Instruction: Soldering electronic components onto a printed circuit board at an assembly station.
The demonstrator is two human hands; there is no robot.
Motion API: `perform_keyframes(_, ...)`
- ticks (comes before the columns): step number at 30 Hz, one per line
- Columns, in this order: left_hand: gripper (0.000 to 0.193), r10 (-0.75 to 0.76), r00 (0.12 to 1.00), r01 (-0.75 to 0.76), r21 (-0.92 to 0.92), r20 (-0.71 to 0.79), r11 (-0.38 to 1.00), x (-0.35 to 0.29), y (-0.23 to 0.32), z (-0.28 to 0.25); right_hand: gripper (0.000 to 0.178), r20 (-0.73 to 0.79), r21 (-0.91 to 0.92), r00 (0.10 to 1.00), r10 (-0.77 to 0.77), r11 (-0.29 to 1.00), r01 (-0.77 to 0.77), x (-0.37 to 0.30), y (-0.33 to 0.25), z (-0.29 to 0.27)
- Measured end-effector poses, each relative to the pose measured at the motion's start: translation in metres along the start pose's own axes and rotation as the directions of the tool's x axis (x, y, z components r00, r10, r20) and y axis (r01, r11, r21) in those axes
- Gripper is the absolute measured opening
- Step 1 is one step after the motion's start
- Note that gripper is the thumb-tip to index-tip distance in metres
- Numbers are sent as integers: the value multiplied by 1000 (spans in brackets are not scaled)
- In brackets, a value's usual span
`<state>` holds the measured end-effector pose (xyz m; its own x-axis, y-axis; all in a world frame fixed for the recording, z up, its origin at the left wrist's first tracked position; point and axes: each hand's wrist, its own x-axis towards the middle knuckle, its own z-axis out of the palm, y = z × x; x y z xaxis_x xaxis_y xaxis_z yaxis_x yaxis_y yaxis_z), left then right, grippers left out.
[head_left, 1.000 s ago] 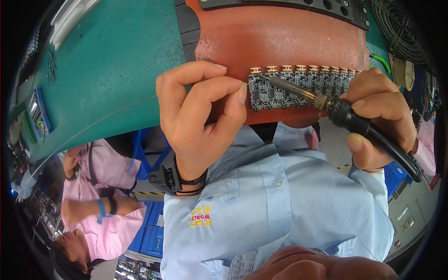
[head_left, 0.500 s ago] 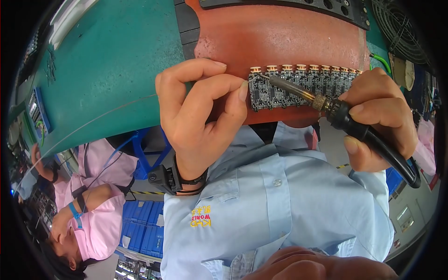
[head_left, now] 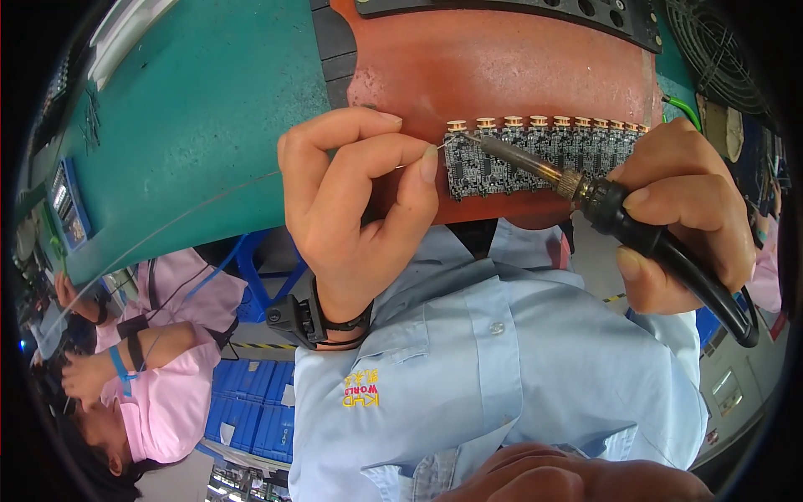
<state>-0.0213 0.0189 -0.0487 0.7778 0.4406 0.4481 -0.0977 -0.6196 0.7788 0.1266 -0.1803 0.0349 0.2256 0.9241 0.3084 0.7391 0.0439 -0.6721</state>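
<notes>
My right hand (head_left: 690, 213) grips the black handle of a soldering iron (head_left: 577, 188). Its tip meets the upper left corner of a panel of small circuit boards (head_left: 527, 163), just below the first of a row of copper coils (head_left: 456, 126). Between thumb and forefinger, my left hand (head_left: 360, 192) pinches a thin solder wire (head_left: 217, 191) whose end reaches the same corner by the iron's tip. The wire trails off to the lower left. The panel lies on a reddish-brown board (head_left: 502, 63).
Under the board is a green mat (head_left: 209, 100). A black perforated bar (head_left: 535, 17) lies along the far edge, and a fan grille (head_left: 719, 50) stands at far right. Blue bins (head_left: 251, 406) and a co-worker in pink (head_left: 171, 397) are at lower left.
My left hand has drawn slightly left with the solder wire. The iron's tip has shifted slightly left at the same corner. The co-worker's arm has moved.
</notes>
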Motion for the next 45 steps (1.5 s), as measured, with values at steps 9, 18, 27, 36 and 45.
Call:
perform_keyframes(9,16,22,1000,-22,38,3,999,17,-5,-8,36,7,76,1000,15,997,-15,16,7,-12)
perform_keyframes(18,15,-6,999,4,-49,-34,999,19,-7,-8,38,-129,89,987,90,993,-79,9,6,-16)
perform_keyframes(27,14,2,999,-2,-4,-43,1000,14,-5,-10,42,-393,160,903,175,980,-121,-26,9,-1)
perform_keyframes(36,16,88,995,-91,66,53,994,5,2,-3,42,-338,164,931,135,983,-83,-41,6,25)
perform_keyframes(45,17,116,991,-119,54,63,991,23,-5,-8,41,-225,156,964,142,982,-108,-8,9,7)
